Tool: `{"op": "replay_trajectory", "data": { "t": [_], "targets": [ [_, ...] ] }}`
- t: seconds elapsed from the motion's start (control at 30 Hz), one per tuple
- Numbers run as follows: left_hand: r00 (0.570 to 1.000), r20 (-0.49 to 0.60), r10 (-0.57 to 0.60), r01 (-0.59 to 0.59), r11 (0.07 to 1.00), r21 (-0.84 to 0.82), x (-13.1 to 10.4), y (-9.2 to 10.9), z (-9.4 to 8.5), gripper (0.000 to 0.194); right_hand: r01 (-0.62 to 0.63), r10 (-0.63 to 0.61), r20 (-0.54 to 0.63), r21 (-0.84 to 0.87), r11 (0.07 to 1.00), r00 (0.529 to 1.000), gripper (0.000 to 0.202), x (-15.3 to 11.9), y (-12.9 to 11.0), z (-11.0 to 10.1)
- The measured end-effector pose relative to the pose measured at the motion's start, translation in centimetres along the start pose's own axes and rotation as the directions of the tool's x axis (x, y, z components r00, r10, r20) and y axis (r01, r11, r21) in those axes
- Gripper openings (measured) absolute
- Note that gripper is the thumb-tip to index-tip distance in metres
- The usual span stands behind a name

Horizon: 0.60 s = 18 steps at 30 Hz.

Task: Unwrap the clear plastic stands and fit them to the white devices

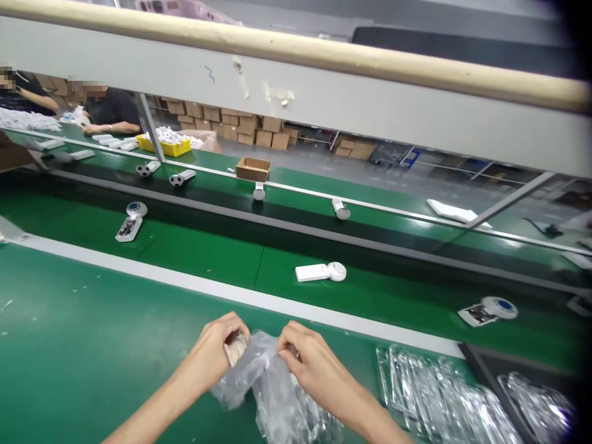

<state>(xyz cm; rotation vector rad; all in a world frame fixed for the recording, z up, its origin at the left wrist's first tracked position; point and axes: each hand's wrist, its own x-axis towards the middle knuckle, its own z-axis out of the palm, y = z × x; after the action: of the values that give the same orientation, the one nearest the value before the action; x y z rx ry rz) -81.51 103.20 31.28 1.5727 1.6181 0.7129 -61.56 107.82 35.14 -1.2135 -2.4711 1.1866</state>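
A crumpled clear plastic bag (272, 382) lies in front of me over the green table, with shiny clear pieces showing at its lower right. My left hand (222, 345) is closed on the bag's left edge, and a small whitish wad shows inside its curled fingers. On the other side, my right hand (305, 357) pinches the bag between thumb and fingers. The two hands are a short way apart, with the bag stretched between them.
Clear plastic parts (435, 394) lie in rows at the right, beside a black tray (485, 370). Beyond the white edge, a green belt (222, 253) carries white devices (312, 272). An open carton (253, 169) and yellow bin (173, 148) stand farther back, near seated people.
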Motion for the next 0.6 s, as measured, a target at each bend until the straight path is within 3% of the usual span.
{"op": "replay_trajectory", "data": {
  "t": [0.17, 0.37, 0.53, 0.6],
  "targets": [
    [0.993, -0.02, 0.112, -0.109, 0.986, 0.125, -1.5, 1.4, -0.7, 0.018, 0.057, -0.064, -0.032, -0.19, 0.98, 0.997, 0.015, -1.1, -1.3, -0.3],
    [0.996, -0.018, 0.083, -0.08, 0.991, 0.11, -2.0, 2.2, -1.6, 0.017, 0.191, -0.202, -0.019, -0.252, 0.949, 0.979, 0.015, -2.0, -1.9, -0.6],
    [0.998, 0.026, 0.054, -0.056, 0.994, 0.099, -2.8, 3.4, -2.0, 0.013, 0.216, -0.228, -0.019, -0.249, 0.944, 0.974, 0.015, -2.7, -2.3, -0.9],
    [0.997, -0.011, 0.071, -0.07, 0.995, 0.077, -3.3, 4.0, -2.2, 0.013, 0.215, -0.224, -0.014, -0.224, 0.95, 0.974, 0.015, -2.9, -2.6, -1.2]
  ]
}}
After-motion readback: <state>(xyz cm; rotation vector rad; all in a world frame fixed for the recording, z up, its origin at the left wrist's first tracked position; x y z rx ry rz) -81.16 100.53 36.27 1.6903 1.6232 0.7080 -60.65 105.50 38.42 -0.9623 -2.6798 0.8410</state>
